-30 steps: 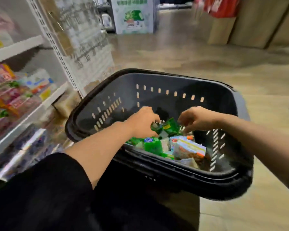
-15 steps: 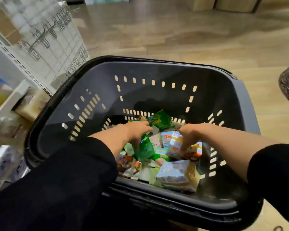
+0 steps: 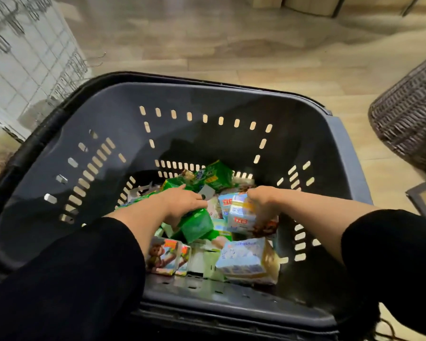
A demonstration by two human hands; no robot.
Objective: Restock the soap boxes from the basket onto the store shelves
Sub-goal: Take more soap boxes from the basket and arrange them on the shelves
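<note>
Both hands are down inside the dark plastic basket [image 3: 103,124], among a loose heap of soap boxes on its floor. The left hand [image 3: 182,205] has its fingers curled over a green soap box [image 3: 197,225], clamped on its top edge, while the right hand [image 3: 261,203] closes its fingers around a pale blue-and-white soap box [image 3: 239,215] that stands tilted against its neighbours. The main risk is that each box is taken by one end only: if the person lifts quickly, a box could pivot out of the grip and drop back into the pile, denting a corner. The boxes lean on one another, so pulling these two free may also tip the green pack [image 3: 214,175] behind them or shove the monkey-printed box [image 3: 165,257] and the light blue box [image 3: 246,262] at the near wall. The shelves are barely in view; only a wire display panel [image 3: 27,57] shows at the left, so a blind carry across the basket's rim could snag a box on it.
</note>
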